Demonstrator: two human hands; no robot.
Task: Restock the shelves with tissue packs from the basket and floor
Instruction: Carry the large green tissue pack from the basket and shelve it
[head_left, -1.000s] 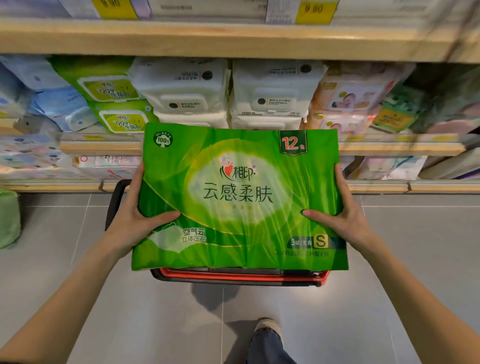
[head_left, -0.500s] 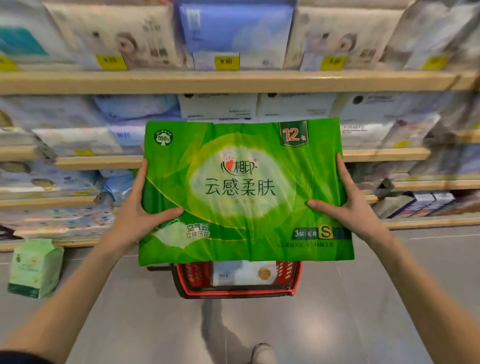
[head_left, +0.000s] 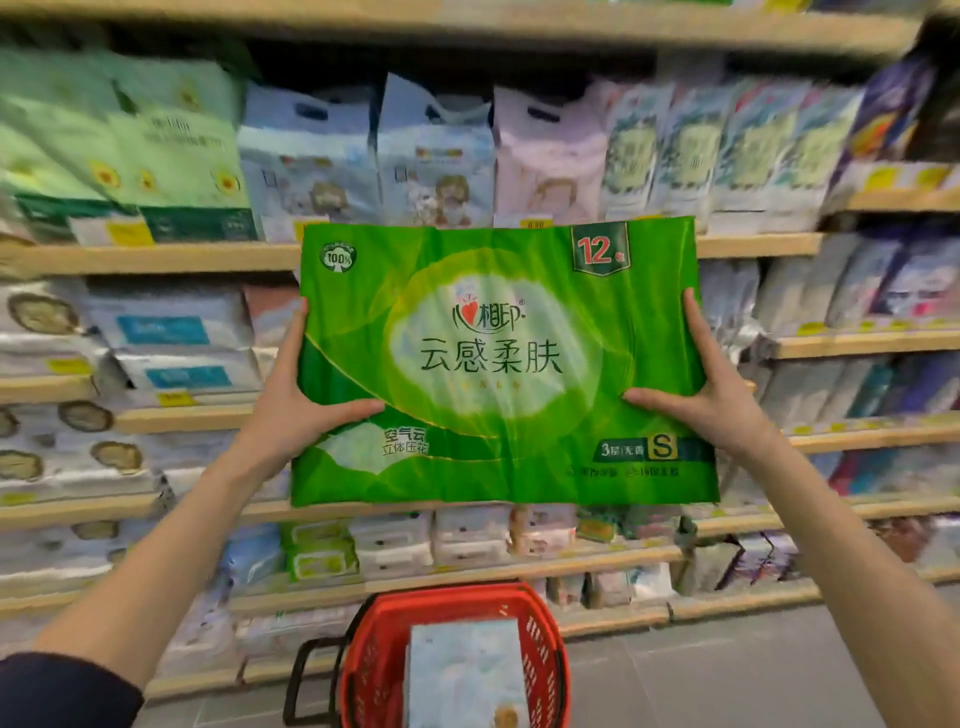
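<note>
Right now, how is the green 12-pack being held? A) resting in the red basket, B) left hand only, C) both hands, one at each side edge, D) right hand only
C: the left hand and the right hand clamp opposite side edges of the green 12-pack, raised above the red basket.

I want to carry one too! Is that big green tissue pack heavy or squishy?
Probably light for its size: the green tissue pack is held up by its two ends. Likely squishy, since its wrapper wrinkles near the left hand and right hand. The shiny film may be slippery.
</note>
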